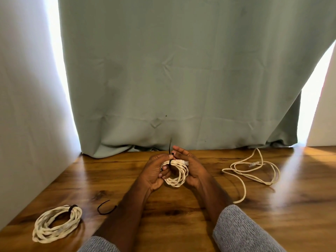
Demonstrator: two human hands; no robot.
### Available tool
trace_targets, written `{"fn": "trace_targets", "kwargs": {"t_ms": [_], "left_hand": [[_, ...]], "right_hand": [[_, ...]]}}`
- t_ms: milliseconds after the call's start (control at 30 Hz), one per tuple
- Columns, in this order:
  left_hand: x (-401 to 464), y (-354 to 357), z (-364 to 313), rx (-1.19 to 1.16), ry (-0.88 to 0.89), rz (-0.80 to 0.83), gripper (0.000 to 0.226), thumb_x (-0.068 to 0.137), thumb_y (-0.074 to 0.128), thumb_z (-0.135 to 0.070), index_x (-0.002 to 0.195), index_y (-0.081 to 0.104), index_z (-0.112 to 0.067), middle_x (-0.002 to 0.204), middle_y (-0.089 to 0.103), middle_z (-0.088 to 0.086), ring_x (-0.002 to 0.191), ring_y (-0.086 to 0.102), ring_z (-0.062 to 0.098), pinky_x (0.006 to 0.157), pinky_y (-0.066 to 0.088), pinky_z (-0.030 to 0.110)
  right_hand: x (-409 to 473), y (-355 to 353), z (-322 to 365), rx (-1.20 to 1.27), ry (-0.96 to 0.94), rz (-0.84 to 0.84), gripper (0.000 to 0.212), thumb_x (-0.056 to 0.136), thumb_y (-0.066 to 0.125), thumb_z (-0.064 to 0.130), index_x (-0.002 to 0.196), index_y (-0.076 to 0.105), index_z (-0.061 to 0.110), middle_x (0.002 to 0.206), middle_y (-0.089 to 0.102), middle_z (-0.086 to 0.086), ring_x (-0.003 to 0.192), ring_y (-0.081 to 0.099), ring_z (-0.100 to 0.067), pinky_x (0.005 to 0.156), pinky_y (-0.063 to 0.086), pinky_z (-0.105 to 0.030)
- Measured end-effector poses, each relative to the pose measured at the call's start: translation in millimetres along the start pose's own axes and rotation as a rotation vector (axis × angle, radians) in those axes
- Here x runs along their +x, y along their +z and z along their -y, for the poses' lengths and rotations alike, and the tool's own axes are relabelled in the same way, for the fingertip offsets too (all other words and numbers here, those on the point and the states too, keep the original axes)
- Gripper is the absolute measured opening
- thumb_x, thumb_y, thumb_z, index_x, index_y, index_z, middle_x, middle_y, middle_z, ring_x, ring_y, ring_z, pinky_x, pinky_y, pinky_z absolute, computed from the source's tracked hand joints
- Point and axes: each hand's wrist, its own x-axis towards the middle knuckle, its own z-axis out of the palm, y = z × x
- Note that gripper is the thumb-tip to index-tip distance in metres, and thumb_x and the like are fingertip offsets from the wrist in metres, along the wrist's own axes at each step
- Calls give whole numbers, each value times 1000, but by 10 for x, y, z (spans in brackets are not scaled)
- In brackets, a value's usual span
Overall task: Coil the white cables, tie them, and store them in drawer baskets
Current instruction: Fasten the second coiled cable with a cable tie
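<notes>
Above the middle of the wooden table [181, 224] I hold a small coil of white cable [177, 176] between both hands. My left hand [155, 172] grips the coil's left side, with its thumb by a black tie [170, 151] that wraps the coil's top and sticks upward. My right hand [190, 168] cups the right side, fingers near the tie's head and the cable's clear plug [185, 162]. A finished coil [57, 223] bound by a dark tie lies at the front left. A loose white cable [254, 170] sprawls at the right.
A spare black tie [106, 208] lies on the table left of my left forearm. A grey-green curtain [172, 79] hangs behind the table's far edge, and a white wall [23, 106] borders the left side. No drawer baskets are in view.
</notes>
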Motion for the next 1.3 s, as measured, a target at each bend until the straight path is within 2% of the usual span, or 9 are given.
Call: {"fn": "trace_targets", "kwargs": {"t_ms": [67,200,300,400,633,867,967,1133,1300], "left_hand": [[0,-3,-2,2,-3,2,17,81,64,-15,70,69,-3,43,37,1,27,26,6,37,18,18],[-5,-8,1,-7,-10,10,17,81,64,-14,73,68,0,42,37,1,27,26,6,38,17,19],[-16,0,-8,11,-13,16,17,81,64,-14,72,69,-1,43,37,1,28,27,7,39,16,20],[-14,4,-20,31,-13,-18,18,85,62,-10,72,69,-1,43,36,2,28,26,7,38,17,18],[-40,46,-16,277,-6,-112,26,92,60,-3,67,67,-6,42,41,-2,31,28,5,38,19,17],[17,180,15,328,80,-284,13,92,64,-6,90,70,6,42,49,-7,32,38,2,36,26,13],[35,223,-8,231,121,-349,9,91,66,-6,95,72,0,46,53,-4,32,41,2,35,30,13],[49,205,43,336,132,-364,16,89,69,-10,74,69,-3,50,46,5,38,36,9,41,25,17],[23,194,54,476,151,-307,19,88,67,-5,70,68,2,49,48,5,40,40,11,44,28,19]], "right_hand": [[10,-16,-9,-8,17,29,50,73,69,2,123,62,1,87,71,-16,71,71,-23,67,62,-35],[29,-58,-19,-102,67,128,26,86,65,7,109,68,-4,93,67,-28,75,71,-35,74,61,-46],[60,-105,-5,-123,76,136,13,90,64,8,97,69,-2,90,67,-26,75,71,-34,75,61,-45],[101,-136,3,-134,129,135,23,99,58,10,108,65,-10,99,66,-32,83,70,-38,85,59,-51],[40,-164,214,-231,152,-40,23,101,45,-1,87,62,2,81,63,-15,70,64,-23,64,60,-31],[135,-69,129,-307,-123,-171,28,104,48,8,78,58,8,71,55,-10,61,54,-16,60,51,-28],[116,-15,143,-353,-219,-178,29,104,48,10,77,58,8,66,56,-7,58,54,-14,58,49,-27],[93,26,105,-481,-352,-184,24,104,49,8,82,58,5,66,56,-8,57,53,-14,57,48,-26],[116,-51,131,-800,-495,-195,16,102,54,8,88,62,8,77,64,-3,71,60,-11,71,50,-27]]}}
